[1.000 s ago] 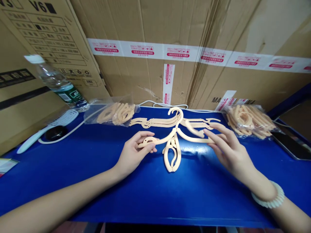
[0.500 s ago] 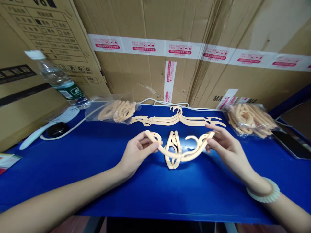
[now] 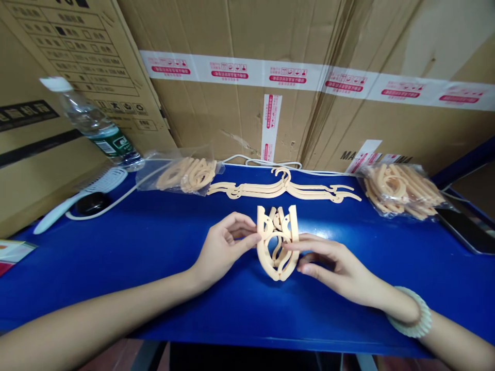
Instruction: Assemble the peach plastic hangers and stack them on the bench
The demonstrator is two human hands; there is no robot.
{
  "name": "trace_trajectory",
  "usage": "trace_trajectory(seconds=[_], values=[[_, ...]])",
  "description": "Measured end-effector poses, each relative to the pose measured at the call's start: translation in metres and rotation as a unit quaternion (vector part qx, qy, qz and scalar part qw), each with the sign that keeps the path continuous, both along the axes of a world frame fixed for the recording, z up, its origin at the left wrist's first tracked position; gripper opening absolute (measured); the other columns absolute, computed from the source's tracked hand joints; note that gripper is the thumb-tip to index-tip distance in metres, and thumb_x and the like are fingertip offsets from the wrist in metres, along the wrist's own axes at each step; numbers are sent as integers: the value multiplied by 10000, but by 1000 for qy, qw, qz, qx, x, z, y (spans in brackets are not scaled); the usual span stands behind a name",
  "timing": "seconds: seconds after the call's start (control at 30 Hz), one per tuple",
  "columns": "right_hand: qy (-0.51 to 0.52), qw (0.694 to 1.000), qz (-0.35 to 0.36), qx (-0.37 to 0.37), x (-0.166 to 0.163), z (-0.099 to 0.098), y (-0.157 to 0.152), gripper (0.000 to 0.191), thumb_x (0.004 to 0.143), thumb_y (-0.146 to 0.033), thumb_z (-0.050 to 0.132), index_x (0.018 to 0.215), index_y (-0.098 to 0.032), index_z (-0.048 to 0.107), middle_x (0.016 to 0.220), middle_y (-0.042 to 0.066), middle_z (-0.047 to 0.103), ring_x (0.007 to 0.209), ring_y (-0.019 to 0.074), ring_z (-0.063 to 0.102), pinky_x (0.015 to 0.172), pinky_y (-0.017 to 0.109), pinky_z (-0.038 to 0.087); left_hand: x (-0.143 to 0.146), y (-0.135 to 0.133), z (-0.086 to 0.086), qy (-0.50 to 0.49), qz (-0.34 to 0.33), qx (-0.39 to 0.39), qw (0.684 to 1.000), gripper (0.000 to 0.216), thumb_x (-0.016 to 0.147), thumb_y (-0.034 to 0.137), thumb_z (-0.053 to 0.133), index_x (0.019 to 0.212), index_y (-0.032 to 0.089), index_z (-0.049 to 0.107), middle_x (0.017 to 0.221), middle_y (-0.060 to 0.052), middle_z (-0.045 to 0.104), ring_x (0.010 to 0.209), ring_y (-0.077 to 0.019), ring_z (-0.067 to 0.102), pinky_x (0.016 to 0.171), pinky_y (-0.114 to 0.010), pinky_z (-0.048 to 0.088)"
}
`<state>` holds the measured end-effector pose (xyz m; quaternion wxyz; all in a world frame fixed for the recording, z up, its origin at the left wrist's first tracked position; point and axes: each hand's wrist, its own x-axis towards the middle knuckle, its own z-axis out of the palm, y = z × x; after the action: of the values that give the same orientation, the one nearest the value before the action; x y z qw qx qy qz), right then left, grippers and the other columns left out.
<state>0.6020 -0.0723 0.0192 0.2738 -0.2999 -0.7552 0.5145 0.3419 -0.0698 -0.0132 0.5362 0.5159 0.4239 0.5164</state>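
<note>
A beige folding clothes hanger is held up in front of me, its two arms folded upward into a U shape with the hook curled between them. My left hand pinches its left arm between thumb and fingers. My right hand lies at the right arm, its index finger reaching across toward the hook and its other fingers curled loosely. Behind it, a second folded hanger shows partly on the blue table. Farther back, several unfolded hangers lie together.
Plastic bags of folded hangers lie at the back left and back right. On the left are a water bottle, a hairbrush and a black round object. A phone lies right; cardboard boxes stand behind.
The held hanger's arms have swung up from a wide spread into a narrow U. My right hand has moved left and down, bringing both hands closer together.
</note>
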Motion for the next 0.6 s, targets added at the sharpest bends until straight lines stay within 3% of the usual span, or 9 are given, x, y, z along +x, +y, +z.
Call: trace_trajectory(seconds=[0.2, 0.37, 0.53, 0.6], values=[[-7, 1000, -23, 16, 2, -5, 0, 407, 986, -216, 647, 1365, -364, 644, 1411, 52, 609, 1144, 210, 677, 905, 317, 615, 1, -7, 0, 16, -59, 48, 997, 150, 849, 216, 762, 962, 168, 676, 1079, -77, 756, 1035, -198, 733, 887, -286, 620], [2, 1000, -7, 16, 2, -4, 0, 432, 984, -197, 638, 1383, -363, 630, 1409, 57, 615, 1053, 198, 716, 874, 323, 632, 3, -9, -5, -11, -151, 34, 988, 257, 871, 173, 744, 1123, 182, 692, 1169, -80, 741, 1040, -195, 741, 929, -303, 624], [0, 999, -44, 24, 6, -1, 2, 392, 972, -241, 664, 1355, -322, 657, 1426, 72, 602, 1087, 219, 702, 921, 348, 616, 2, -9, -5, -18, -140, 28, 990, 342, 896, 165, 725, 1230, 195, 657, 1230, -84, 727, 1115, -191, 716, 958, -275, 607], [7, 999, -44, 26, 6, 1, 2, 355, 964, -239, 676, 1314, -301, 683, 1338, 74, 656, 1048, 208, 711, 903, 335, 617, 1, -10, -3, -19, -149, 30, 988, 377, 894, 162, 726, 1259, 198, 637, 1264, -90, 716, 1129, -194, 712, 986, -284, 595]])
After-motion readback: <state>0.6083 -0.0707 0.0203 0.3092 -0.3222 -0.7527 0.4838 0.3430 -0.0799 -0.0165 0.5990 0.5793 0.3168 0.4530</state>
